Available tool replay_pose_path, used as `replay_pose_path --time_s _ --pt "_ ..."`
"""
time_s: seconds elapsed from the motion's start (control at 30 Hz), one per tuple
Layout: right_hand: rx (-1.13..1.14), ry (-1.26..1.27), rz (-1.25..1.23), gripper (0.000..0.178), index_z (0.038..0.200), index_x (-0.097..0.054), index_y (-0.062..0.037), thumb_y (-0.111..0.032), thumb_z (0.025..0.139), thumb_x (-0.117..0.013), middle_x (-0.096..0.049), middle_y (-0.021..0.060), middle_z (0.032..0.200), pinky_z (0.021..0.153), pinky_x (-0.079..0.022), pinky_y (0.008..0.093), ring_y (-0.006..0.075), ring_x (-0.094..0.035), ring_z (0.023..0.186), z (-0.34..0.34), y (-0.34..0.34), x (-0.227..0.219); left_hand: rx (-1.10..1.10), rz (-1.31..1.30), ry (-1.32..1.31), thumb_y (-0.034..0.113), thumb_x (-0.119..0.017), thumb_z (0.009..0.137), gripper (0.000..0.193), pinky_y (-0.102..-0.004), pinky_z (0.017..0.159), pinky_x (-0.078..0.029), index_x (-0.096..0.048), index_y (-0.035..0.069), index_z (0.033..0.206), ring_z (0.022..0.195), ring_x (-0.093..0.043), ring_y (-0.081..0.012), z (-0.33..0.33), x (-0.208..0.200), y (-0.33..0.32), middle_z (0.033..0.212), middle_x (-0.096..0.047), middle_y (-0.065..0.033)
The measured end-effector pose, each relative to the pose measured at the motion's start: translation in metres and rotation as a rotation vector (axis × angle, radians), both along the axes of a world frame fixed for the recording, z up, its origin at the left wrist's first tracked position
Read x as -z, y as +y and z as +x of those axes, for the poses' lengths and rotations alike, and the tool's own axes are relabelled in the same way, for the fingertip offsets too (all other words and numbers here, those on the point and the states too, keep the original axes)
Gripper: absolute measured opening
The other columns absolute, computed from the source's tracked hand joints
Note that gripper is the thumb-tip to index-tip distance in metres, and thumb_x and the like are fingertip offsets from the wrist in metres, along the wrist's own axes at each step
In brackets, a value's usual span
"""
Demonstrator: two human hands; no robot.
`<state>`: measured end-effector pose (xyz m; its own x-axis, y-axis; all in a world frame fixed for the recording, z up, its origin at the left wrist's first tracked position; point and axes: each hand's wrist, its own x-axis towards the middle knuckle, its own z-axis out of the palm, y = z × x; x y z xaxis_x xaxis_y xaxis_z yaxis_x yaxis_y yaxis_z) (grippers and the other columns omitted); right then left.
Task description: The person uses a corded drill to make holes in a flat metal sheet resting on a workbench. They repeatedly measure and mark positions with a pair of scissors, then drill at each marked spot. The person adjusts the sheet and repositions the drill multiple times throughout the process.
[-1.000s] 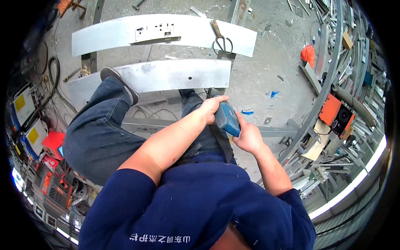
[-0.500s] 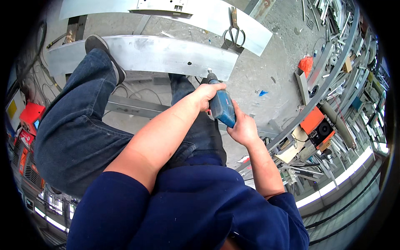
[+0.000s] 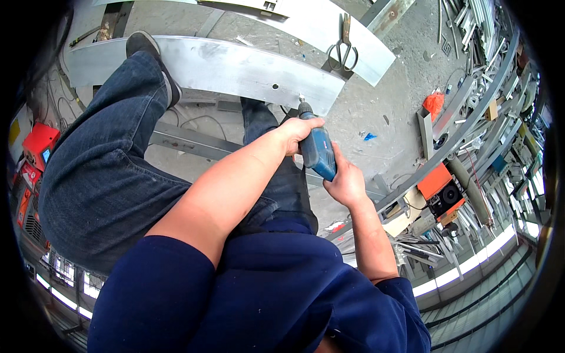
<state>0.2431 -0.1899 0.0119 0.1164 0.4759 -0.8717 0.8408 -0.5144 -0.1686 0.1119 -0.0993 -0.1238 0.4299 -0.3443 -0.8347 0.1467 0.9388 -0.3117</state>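
Note:
My left hand (image 3: 298, 132) is closed around the front of a blue power drill (image 3: 318, 150). Behind it, my right hand (image 3: 348, 182) wraps the drill's rear end. The drill points away from me, and its bit meets or hovers over the right end of a long silvery metal panel (image 3: 194, 66); contact is hard to tell. A round dark hole (image 3: 275, 86) shows in the panel, left of the bit. My shoe (image 3: 143, 45) rests on the panel's left part.
Black-handled scissors (image 3: 345, 50) lie at the end of a second metal panel (image 3: 321, 26) farther off. Steel beams (image 3: 188, 141) run beneath. At right are an orange bag (image 3: 433, 105), an orange-and-black machine (image 3: 441, 191) and piled metal profiles; a red machine (image 3: 40, 145) stands left.
The view has shifted slightly, so the panels and floor sit a little higher and farther right. Both hands keep their hold on the drill, whose bit stays at the panel's right end.

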Motion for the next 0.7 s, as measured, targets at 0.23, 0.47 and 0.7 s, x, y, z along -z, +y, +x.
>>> replay_pose_path --time_s 0.23,0.47,0.7 --pt "0.007 0.013 0.012 0.098 0.153 -0.031 -0.0100 -0.010 0.065 -0.073 -0.068 0.0237 0.102 0.082 -0.054 0.0484 0.0427 -0.067 0.092 0.001 0.001 -0.001 -0.004 -0.004 -0.005 0.036 -0.071 0.092 0.044 -0.0499 0.069 -0.054 -0.059 0.003 0.117 0.084 -0.069 -0.0268 0.000 -0.002 0.001 0.099 -0.067 -0.0117" --pt "0.011 0.021 0.027 0.097 0.153 -0.031 -0.0096 -0.010 0.065 -0.072 -0.068 0.0249 0.102 0.082 -0.054 0.0489 0.0435 -0.067 0.093 0.002 0.000 0.001 0.008 -0.012 0.004 0.037 -0.072 0.091 0.041 -0.0472 0.067 -0.053 -0.060 0.005 0.115 0.081 -0.069 -0.0253 0.001 0.001 0.001 0.097 -0.068 -0.0102" --pt "0.032 -0.025 -0.001 0.088 0.151 -0.034 -0.0093 -0.016 0.074 -0.075 -0.068 0.0263 0.103 0.083 -0.054 0.0498 0.0448 -0.066 0.095 0.004 0.012 -0.005 -0.129 -0.055 -0.010 0.040 -0.074 0.089 0.051 -0.0472 0.079 -0.055 -0.058 0.004 0.121 0.091 -0.068 -0.0261 0.006 -0.005 -0.002 0.106 -0.067 -0.0122"
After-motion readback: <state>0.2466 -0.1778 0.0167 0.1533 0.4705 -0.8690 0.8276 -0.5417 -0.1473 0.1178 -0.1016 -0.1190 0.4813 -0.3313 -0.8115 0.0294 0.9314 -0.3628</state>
